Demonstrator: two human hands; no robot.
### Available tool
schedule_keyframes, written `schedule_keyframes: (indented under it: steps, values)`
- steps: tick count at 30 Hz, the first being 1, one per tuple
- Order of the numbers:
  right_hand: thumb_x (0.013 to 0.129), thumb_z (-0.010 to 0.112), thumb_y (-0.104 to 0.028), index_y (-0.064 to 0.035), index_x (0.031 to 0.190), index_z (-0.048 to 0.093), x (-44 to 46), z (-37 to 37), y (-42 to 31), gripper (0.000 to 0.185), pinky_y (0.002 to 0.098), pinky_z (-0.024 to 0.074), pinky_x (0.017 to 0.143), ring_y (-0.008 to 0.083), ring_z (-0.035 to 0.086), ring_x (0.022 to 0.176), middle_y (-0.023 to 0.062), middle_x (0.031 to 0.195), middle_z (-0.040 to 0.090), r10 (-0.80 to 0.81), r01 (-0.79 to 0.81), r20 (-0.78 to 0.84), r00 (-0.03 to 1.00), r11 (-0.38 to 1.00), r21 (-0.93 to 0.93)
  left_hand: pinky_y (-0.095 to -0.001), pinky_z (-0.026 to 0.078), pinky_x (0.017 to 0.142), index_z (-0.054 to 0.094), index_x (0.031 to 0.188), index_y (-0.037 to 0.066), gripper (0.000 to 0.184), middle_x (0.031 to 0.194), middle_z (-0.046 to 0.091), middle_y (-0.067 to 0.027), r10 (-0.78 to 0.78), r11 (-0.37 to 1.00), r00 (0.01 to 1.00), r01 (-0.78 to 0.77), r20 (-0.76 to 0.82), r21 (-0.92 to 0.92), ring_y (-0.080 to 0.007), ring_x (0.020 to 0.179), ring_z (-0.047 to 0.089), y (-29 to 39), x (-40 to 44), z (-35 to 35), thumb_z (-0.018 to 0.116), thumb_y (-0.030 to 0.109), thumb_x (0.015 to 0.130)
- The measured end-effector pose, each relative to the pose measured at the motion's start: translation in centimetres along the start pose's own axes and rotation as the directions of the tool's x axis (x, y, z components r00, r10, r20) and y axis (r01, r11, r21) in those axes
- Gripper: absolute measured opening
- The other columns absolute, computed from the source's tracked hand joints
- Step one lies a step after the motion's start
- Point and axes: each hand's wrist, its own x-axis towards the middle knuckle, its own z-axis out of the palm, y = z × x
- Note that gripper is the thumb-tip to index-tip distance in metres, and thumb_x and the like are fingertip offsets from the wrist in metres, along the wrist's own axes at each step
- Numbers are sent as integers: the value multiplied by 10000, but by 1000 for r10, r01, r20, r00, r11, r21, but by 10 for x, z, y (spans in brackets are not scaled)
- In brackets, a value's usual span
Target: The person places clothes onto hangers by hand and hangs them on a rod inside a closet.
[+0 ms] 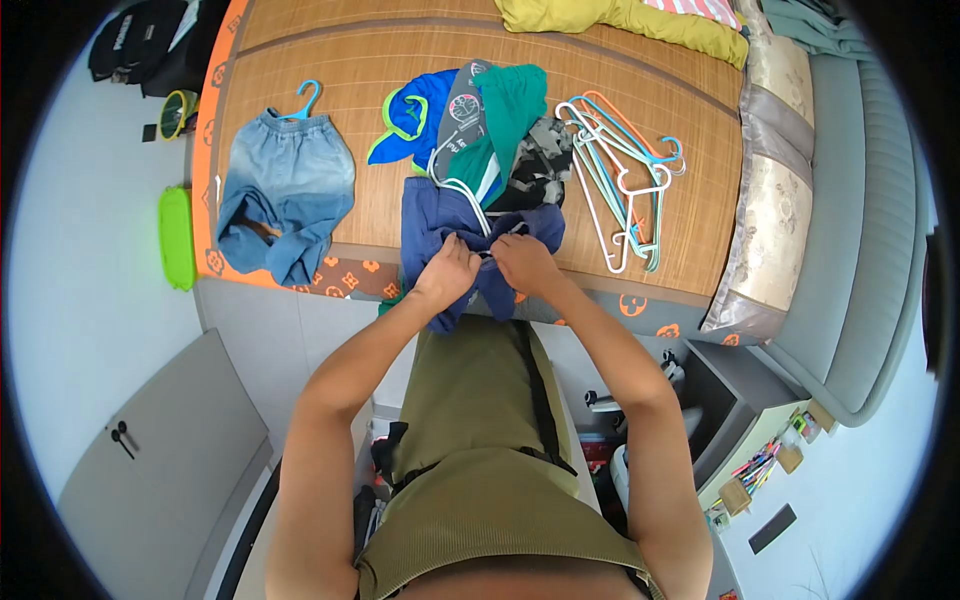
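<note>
Navy garment in hands, bag txt unclear

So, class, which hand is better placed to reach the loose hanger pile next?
Probably the right hand: the hanger pile lies on that side, nearer to it than to the left hand. Both hands are on the navy garment, though.

a bedroom in a home is suggested by a mat-covered bed, patterned pillows, a padded headboard and bunched bedding (mostly yellow-green).
</note>
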Motion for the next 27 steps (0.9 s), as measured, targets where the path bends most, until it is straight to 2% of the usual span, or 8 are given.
schedule_keyframes:
  steps: [2,8,11,13,17,21,23,27]
  values:
    - [859,562,-151,-35,966,568,0,5,-4,158,424,500,733,299,606,930,123,993,587,220,-223,258,941,975,-18,-420,345,1036,578,912,36,159,973,649,-154,-29,998,1000,29,8,52,-281,989,599,3,2,-2,511,167,850]
    - [858,613,-267,-96,1226,458,8,-33,19,434,436,524,708,348,641,904,135,1151,549,326,-343,-160,932,934,-96,-460,316,1034,630,907,71,170,867,669,-93,339,938,881,-289,329,-193,-230,873,637,-3,19,-48,505,173,853]
    - [814,667,-286,-90,1284,451,6,-69,7,553,463,519,763,375,629,957,168,1188,576,390,-397,-80,918,910,-120,-425,357,973,623,912,70,150,772,627,-63,-56,972,981,96,184,-214,-221,793,630,-29,41,-65,507,135,844]
    - [790,692,-266,-95,1328,420,7,-70,16,626,457,514,786,369,622,986,175,1160,598,372,-370,105,922,928,-43,-387,383,905,606,948,74,152,772,598,-58,-428,893,903,419,-24,-163,-211,786,618,-50,56,-54,515,104,829]
    - [775,702,-227,-95,1378,386,8,-66,21,693,451,502,816,361,620,998,191,1075,643,356,-365,110,928,928,74,-376,397,853,465,1264,-4,523,1081,565,-102,-520,840,833,538,187,-61,-219,994,577,-30,68,-34,637,116,785]
    - [798,674,-184,-75,1247,529,5,-26,45,485,414,511,770,336,648,902,170,974,670,324,-257,-146,935,901,349,-443,339,1009,422,1338,-5,624,1095,549,-97,-551,820,806,571,214,-42,-223,1032,556,-10,75,-13,643,103,764]
    - [815,646,-172,-82,1151,604,3,-17,57,351,406,508,744,328,653,860,150,933,678,357,-171,-205,911,781,601,-495,290,1058,530,1180,40,390,1019,547,-86,-478,868,872,487,109,-95,-230,991,546,-1,81,-18,586,104,800]
    - [832,614,-110,-39,983,644,-23,-29,105,170,413,497,716,349,634,809,151,872,661,591,-313,-493,639,785,535,-517,270,1074,577,988,55,292,956,538,-94,-354,891,927,296,-120,-344,-266,986,520,16,115,-44,637,95,705]
